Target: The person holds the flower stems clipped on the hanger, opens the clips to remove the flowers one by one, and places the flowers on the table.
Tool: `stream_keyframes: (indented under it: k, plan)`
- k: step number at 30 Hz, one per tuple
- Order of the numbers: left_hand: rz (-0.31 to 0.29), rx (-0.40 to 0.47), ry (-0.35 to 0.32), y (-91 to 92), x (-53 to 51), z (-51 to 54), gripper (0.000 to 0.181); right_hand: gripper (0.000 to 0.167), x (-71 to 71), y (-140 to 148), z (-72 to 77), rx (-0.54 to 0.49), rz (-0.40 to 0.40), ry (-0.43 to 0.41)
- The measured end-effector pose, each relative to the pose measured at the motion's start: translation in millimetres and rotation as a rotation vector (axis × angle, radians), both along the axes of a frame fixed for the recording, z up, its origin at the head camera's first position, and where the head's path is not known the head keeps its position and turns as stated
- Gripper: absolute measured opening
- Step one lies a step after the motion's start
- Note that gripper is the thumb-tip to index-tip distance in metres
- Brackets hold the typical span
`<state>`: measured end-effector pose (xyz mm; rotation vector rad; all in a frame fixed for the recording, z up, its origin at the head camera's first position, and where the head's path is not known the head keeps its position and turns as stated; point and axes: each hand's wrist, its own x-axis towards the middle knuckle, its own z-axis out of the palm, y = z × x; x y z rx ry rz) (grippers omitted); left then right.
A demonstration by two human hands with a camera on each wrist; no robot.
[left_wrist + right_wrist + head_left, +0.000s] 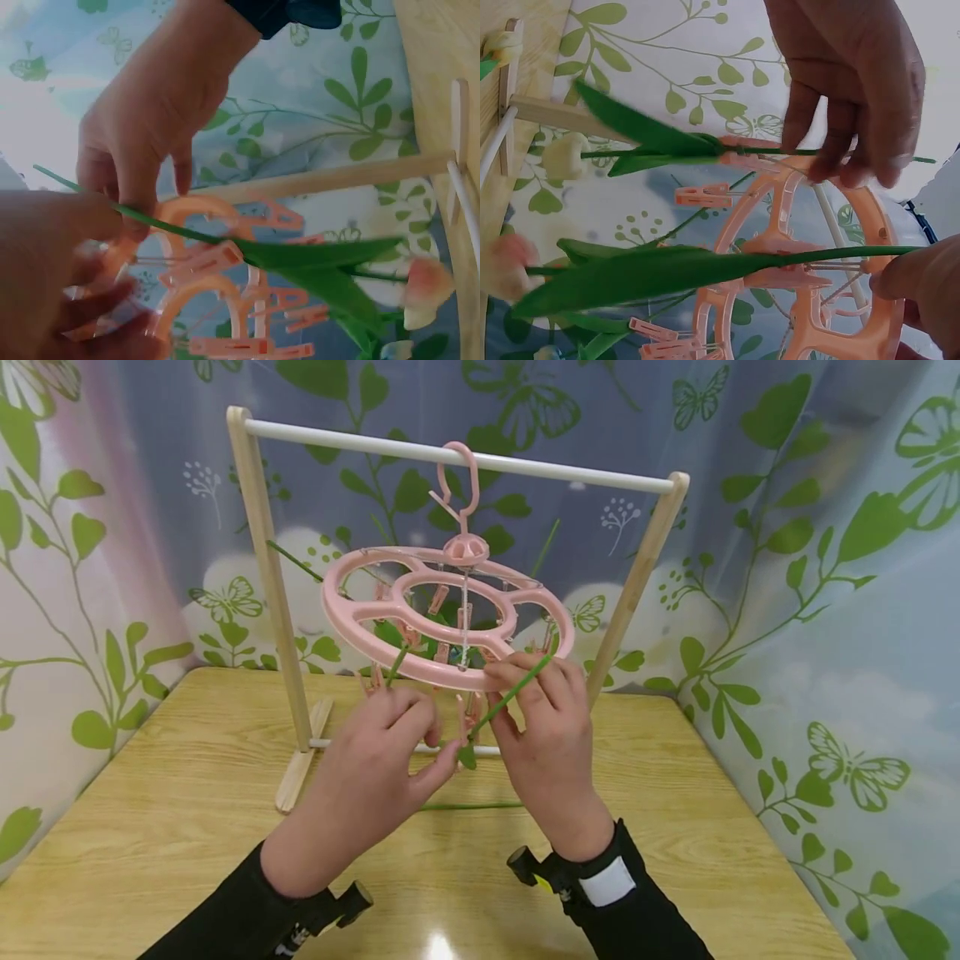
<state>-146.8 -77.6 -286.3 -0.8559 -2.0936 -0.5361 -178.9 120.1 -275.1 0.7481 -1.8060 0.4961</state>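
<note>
Pink hanger: the round pink hanger (341,610) hangs by its hook from the white rod (360,442), tilted, its near edge lower; pink clips (703,196) dangle beneath.
Right hand: the right hand (551,743) pinches the hanger's near-right rim, fingers bent; a green stem (517,692) slants across them.
Left hand: the left hand (375,760) is just left of that, fingers loosely bent, thumb apart from the forefinger, clamped on nothing.
Pink-and-white flower: the pink-and-white flower (506,266) hangs head down, its stalk caught in a clip below the rim by the right hand.
Pale flower: the pale flower (566,155) hangs head down from a clip farther left, its stalk passing the left hand's fingers.
Far side: more green stems (546,547) poke up past the hanger, left and right.
Wooden stand: the wooden stand (273,585) carries the rod above the desk (675,827).
Desk: a green stalk (480,806) lies near the stand.
</note>
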Motion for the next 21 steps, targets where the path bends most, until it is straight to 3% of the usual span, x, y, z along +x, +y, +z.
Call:
stream_keyframes:
  k: [3,6,10,13,21]
  plan:
    - [0.062,-0.064,-0.096,1.6,-3.4,-6.8,0.024,0.023,0.4,0.1,-0.6,-0.001,0.007,-0.022]
    - [0.104,-0.104,-0.242,4.3,-12.1,-16.6,0.027,0.022,1.3,0.1,-2.0,-0.009,0.015,-0.043]
    - [0.098,-0.106,-0.400,7.0,-23.0,-27.5,0.030,0.022,2.4,-0.3,-4.1,-0.034,0.031,-0.070]
    - [0.076,-0.081,-0.428,7.5,-27.1,-31.0,0.026,0.023,2.5,-0.5,-4.6,-0.046,0.038,-0.080]
    - [0.028,-0.029,-0.365,6.3,-32.5,-32.5,0.018,0.023,1.5,-1.3,-1.0,-0.050,0.050,-0.069]
